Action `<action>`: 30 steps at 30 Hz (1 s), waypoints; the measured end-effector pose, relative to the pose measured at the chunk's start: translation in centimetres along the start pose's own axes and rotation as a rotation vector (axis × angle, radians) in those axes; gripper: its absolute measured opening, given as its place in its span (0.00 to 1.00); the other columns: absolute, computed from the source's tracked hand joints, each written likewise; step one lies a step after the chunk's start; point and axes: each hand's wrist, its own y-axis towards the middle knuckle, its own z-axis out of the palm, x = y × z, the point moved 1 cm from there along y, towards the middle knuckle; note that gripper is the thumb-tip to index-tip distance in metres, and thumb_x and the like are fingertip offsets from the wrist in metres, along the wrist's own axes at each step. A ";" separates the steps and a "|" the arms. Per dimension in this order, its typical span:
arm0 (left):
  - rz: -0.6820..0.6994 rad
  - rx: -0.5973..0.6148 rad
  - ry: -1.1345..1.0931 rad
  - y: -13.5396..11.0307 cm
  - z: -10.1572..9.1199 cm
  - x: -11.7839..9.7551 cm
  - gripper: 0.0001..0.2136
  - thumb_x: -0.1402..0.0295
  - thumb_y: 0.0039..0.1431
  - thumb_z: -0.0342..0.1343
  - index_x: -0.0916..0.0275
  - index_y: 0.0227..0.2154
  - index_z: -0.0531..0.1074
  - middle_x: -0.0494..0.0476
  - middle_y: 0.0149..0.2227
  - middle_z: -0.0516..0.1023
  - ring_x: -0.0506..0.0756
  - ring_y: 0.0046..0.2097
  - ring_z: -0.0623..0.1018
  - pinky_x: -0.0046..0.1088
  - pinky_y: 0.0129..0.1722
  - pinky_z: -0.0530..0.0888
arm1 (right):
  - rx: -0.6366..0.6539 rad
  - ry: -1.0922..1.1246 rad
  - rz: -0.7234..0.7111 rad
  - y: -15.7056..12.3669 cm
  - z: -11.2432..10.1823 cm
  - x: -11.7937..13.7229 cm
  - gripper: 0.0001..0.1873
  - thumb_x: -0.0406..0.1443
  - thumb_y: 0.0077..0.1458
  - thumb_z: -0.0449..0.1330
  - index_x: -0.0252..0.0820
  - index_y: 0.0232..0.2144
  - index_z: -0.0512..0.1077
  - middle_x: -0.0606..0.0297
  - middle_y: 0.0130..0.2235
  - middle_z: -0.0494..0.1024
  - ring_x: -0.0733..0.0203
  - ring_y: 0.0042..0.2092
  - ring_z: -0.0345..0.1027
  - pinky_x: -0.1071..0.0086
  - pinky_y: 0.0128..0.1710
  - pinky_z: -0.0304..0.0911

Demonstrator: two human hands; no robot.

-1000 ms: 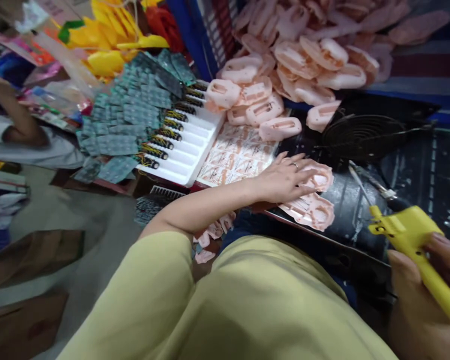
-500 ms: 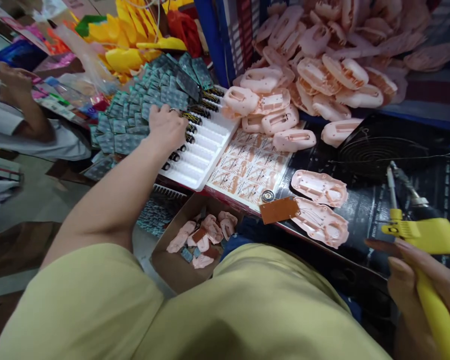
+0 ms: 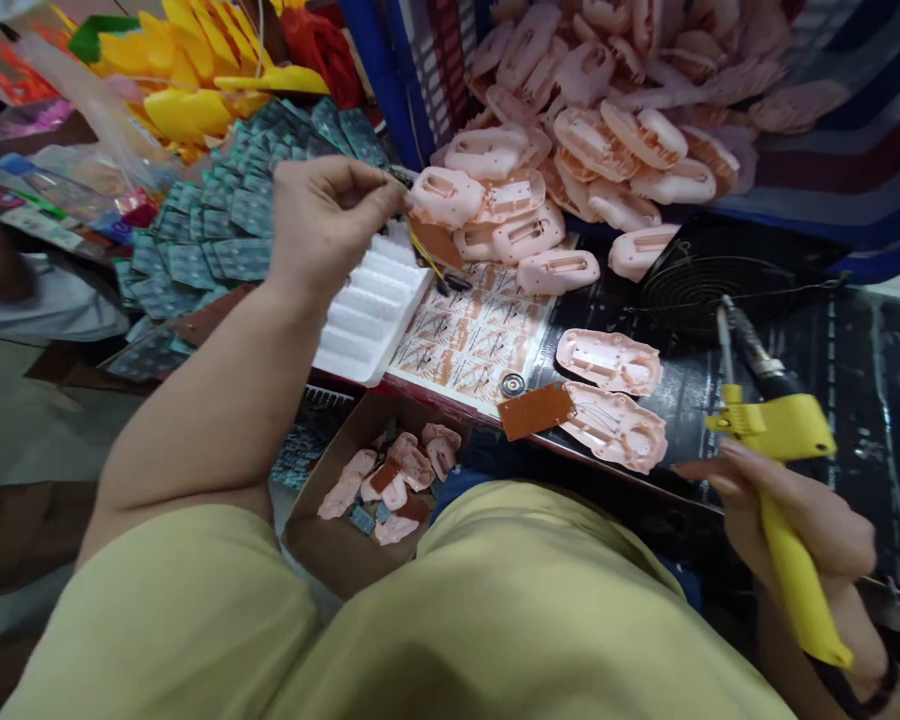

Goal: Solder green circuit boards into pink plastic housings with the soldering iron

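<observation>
My left hand (image 3: pixel 328 222) is raised above the white slotted tray (image 3: pixel 367 320), fingers pinched on a small wired component (image 3: pixel 429 258) with a yellow lead hanging down. My right hand (image 3: pixel 795 530) grips a yellow soldering iron (image 3: pixel 784 480), its metal tip (image 3: pixel 727 330) pointing up over the black mat. Between the hands lie two open pink plastic shells (image 3: pixel 611 395) and a brown circuit board (image 3: pixel 534 411) near the table's front edge. A sheet of printed boards (image 3: pixel 472 335) lies beside the tray.
A heap of pink shells (image 3: pixel 607 130) fills the back. Green circuit boards (image 3: pixel 217 230) are piled at left, with yellow plastic parts (image 3: pixel 187 80) behind. A wire fan grille (image 3: pixel 709 285) lies on the mat. A cardboard box (image 3: pixel 345 540) of scraps sits below. Another person's arm (image 3: pixel 0 270) shows at far left.
My left hand went from the pink shells to the white tray, picked a wired component and lifted it. The right hand keeps holding the soldering iron, shifted slightly left.
</observation>
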 end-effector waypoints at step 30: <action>0.060 0.007 -0.358 1.9 6.1 -2.8 0.02 0.79 0.55 0.66 0.71 0.32 0.80 0.51 0.30 0.82 0.47 0.33 0.78 0.24 0.41 0.76 | 0.117 -0.275 -0.318 6.0 2.6 -1.1 0.11 0.30 0.64 0.57 0.43 0.48 0.72 0.68 0.27 0.72 0.65 0.30 0.67 0.72 0.34 0.64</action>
